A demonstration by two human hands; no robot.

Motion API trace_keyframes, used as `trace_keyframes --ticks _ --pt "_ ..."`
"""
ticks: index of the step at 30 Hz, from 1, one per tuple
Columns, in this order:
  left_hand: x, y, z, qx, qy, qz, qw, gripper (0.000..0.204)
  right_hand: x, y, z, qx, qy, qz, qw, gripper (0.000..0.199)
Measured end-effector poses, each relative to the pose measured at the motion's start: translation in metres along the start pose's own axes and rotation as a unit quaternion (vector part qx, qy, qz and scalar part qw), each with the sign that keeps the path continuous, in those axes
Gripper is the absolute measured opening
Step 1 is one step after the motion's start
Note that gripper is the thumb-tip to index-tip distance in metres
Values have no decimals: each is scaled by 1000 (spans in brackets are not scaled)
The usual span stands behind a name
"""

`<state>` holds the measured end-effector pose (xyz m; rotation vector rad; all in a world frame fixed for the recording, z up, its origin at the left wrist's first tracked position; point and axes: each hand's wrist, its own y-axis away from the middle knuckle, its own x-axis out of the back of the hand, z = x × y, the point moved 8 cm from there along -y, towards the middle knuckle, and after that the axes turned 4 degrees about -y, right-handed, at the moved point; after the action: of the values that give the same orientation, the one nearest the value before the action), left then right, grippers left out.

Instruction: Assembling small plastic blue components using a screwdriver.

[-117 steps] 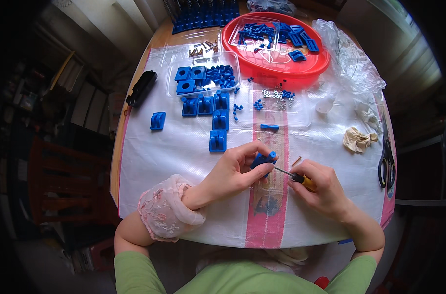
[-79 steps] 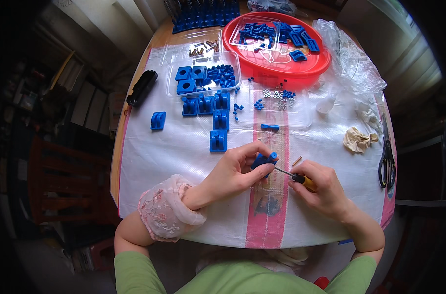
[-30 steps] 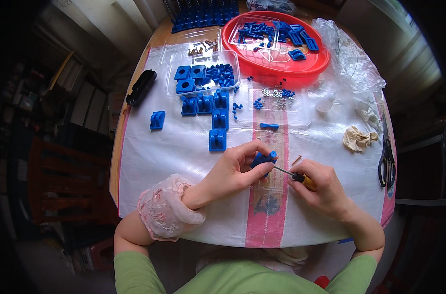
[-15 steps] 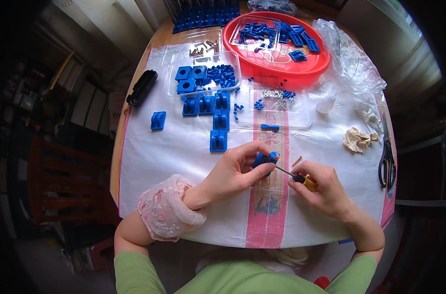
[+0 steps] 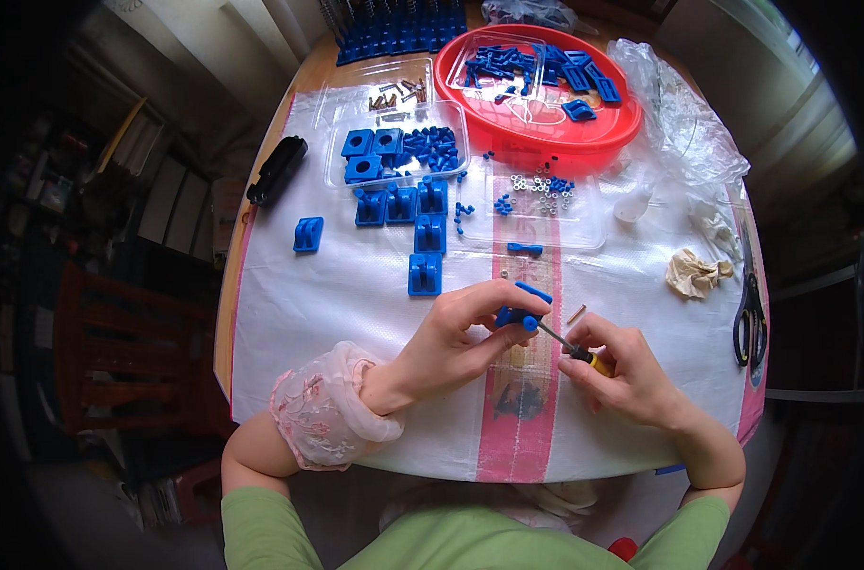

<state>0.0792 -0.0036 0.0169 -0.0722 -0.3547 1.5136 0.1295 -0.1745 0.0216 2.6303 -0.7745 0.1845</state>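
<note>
Small blue plastic part [image 5: 519, 313], blocky with a flat arm sticking up-right, pinched off the sheet just below the lone blue block [image 5: 424, 274]. Screwdriver [image 5: 572, 349]: thin dark shaft, yellow-black handle, tilted, tip touching the part's right side.

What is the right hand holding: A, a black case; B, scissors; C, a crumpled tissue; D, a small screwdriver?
D: the right hand grips a small screwdriver whose tip meets the blue part held by the left hand.
</note>
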Motion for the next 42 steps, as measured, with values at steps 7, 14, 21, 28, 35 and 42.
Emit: trace_keyframes --ticks 7,14,21,28,35,42 --pt "-1 0 -11 111 127 16 986 29 10 0 -2 138 10 65 988 21" --pt "6 0 -25 158 197 39 967 22 17 1 -11 162 34 128 978 22" --pt "9 0 -30 172 213 43 961 21 21 7 -23 252 112 172 946 27" --pt "11 1 -34 175 264 54 947 20 20 15 -33 311 186 231 903 31" --pt "12 1 -35 183 274 54 943 20 16 15 -21 262 183 210 924 29" --pt "11 2 -37 189 245 53 950 18 14 17 -31 322 213 213 898 32"
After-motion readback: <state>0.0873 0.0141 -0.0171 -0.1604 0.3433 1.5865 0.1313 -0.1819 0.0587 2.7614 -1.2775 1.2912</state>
